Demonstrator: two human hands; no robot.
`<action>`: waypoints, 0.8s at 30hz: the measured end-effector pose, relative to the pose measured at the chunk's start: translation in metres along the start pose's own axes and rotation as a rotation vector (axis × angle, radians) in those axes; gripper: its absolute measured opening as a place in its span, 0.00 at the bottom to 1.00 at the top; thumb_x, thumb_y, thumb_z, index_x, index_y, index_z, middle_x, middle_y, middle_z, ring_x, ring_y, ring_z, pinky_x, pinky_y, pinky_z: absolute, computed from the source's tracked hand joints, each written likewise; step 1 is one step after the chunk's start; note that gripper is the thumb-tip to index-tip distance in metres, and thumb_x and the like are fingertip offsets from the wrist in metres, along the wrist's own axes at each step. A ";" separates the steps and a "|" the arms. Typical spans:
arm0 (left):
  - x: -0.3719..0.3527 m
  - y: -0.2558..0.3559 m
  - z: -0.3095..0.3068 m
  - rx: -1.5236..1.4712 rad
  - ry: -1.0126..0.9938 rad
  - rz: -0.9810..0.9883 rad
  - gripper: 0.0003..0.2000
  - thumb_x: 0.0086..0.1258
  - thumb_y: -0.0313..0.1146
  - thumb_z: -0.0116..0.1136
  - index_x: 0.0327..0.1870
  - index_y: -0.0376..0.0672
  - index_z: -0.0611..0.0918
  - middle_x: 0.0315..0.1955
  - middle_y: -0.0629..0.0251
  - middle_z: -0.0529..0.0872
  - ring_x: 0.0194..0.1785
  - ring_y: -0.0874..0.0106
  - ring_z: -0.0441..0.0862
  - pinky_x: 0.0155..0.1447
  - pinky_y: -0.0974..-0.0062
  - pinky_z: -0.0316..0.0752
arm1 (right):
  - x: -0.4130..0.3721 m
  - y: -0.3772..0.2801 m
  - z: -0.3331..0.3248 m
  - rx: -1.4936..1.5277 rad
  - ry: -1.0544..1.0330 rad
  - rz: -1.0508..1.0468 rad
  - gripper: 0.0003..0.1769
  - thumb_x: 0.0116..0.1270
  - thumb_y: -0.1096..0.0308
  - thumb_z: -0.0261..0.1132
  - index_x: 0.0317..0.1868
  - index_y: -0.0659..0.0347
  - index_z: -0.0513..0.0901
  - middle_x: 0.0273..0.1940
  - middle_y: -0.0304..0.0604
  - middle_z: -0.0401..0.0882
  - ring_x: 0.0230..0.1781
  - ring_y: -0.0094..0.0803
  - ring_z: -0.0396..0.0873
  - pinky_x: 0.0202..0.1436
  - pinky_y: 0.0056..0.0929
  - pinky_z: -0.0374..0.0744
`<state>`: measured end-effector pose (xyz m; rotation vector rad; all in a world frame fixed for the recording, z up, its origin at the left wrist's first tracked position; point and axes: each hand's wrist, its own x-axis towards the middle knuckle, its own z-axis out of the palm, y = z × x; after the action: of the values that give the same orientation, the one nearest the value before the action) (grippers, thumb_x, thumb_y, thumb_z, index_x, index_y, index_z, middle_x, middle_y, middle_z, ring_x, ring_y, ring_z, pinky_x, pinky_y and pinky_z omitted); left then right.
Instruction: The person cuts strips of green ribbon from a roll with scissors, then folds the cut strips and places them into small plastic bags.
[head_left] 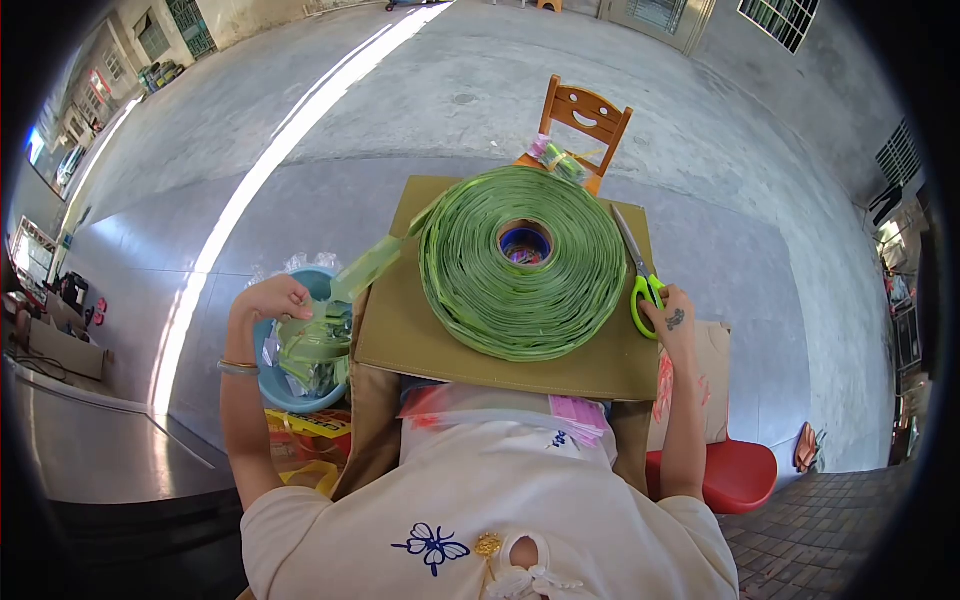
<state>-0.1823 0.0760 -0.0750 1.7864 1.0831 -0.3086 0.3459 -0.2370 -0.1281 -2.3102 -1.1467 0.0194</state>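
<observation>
A large roll of green plastic film (472, 290) lies flat on an olive-coloured board (395, 335) in front of me. From its left side a green strip (368, 268) runs out over the board's edge. My left hand (278, 298) is closed in a pinch on the strip, above a blue basin (280, 392) that contains crumpled green and clear plastic. At the board's right edge, my right hand (673, 316) has its fingers around the lime-green handles of the scissors (641, 270). Their blades point away from me, beside the roll.
A small wooden chair (590, 110) with a green-and-pink bundle (560, 158) on its seat stands beyond the board. To the right are a cardboard piece (708, 370) and a red seat (740, 475). Yellow and red packaging (310, 430) sits below the basin.
</observation>
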 end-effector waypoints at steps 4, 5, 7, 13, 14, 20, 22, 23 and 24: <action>0.000 0.026 0.030 -0.527 -0.049 0.148 0.18 0.58 0.31 0.63 0.49 0.35 0.74 0.26 0.68 0.79 0.24 0.82 0.75 0.25 0.88 0.66 | 0.003 0.014 -0.001 0.117 -0.029 0.068 0.21 0.50 0.63 0.68 0.36 0.73 0.76 0.32 0.57 0.78 0.33 0.48 0.77 0.40 0.37 0.74; 0.007 0.036 0.038 -0.584 -0.032 0.163 0.20 0.59 0.32 0.62 0.51 0.35 0.72 0.28 0.67 0.80 0.25 0.81 0.76 0.24 0.88 0.67 | 0.003 0.014 -0.007 0.176 -0.043 0.113 0.20 0.52 0.62 0.67 0.37 0.73 0.76 0.32 0.55 0.78 0.32 0.45 0.77 0.39 0.36 0.74; 0.021 0.056 0.049 -0.591 0.076 0.132 0.22 0.60 0.33 0.61 0.53 0.35 0.71 0.29 0.64 0.80 0.24 0.79 0.77 0.23 0.87 0.68 | 0.003 0.018 -0.010 0.354 -0.011 0.186 0.19 0.54 0.62 0.66 0.36 0.72 0.76 0.30 0.50 0.78 0.28 0.39 0.77 0.34 0.32 0.74; 0.063 0.080 0.045 -0.266 0.427 0.068 0.13 0.60 0.33 0.60 0.40 0.31 0.78 0.24 0.61 0.82 0.15 0.78 0.73 0.15 0.81 0.64 | 0.000 -0.003 -0.031 1.246 -0.109 0.364 0.21 0.63 0.51 0.59 0.33 0.65 0.72 0.24 0.39 0.71 0.19 0.25 0.70 0.17 0.22 0.67; 0.065 0.085 0.038 -0.225 0.429 0.086 0.12 0.60 0.33 0.59 0.36 0.31 0.80 0.22 0.62 0.82 0.14 0.78 0.71 0.14 0.81 0.63 | -0.003 -0.021 -0.035 1.378 -0.134 0.359 0.24 0.63 0.46 0.56 0.33 0.64 0.72 0.23 0.39 0.70 0.18 0.25 0.69 0.15 0.22 0.66; 0.070 0.171 -0.017 -0.279 0.613 0.260 0.13 0.61 0.36 0.57 0.26 0.33 0.82 0.15 0.66 0.79 0.09 0.82 0.62 0.13 0.82 0.57 | -0.029 -0.101 -0.036 1.519 -0.908 -0.063 0.52 0.49 0.19 0.34 0.40 0.66 0.72 0.30 0.42 0.71 0.25 0.26 0.69 0.20 0.22 0.69; 0.061 0.202 -0.024 -0.412 0.564 0.336 0.13 0.62 0.37 0.58 0.28 0.34 0.81 0.14 0.67 0.78 0.09 0.84 0.60 0.12 0.84 0.54 | -0.045 -0.123 -0.024 1.418 -1.111 -0.018 0.57 0.42 0.16 0.37 0.44 0.68 0.71 0.34 0.42 0.71 0.28 0.27 0.70 0.28 0.25 0.71; 0.052 0.216 -0.023 -0.477 0.526 0.406 0.13 0.63 0.37 0.58 0.28 0.34 0.81 0.14 0.67 0.77 0.09 0.84 0.59 0.12 0.85 0.53 | -0.052 -0.136 -0.024 1.367 -1.186 -0.015 0.58 0.42 0.16 0.37 0.47 0.68 0.70 0.36 0.42 0.71 0.30 0.26 0.70 0.30 0.24 0.71; 0.044 0.228 -0.020 -0.544 0.485 0.473 0.13 0.63 0.37 0.58 0.29 0.34 0.81 0.14 0.68 0.77 0.09 0.85 0.58 0.12 0.85 0.52 | -0.058 -0.147 -0.025 1.315 -1.263 -0.008 0.58 0.42 0.16 0.38 0.49 0.68 0.69 0.37 0.42 0.70 0.31 0.25 0.69 0.33 0.23 0.70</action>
<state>0.0160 0.0898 0.0466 1.5765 0.9066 0.6774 0.2077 -0.2204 -0.0491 -0.9077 -1.0309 1.7946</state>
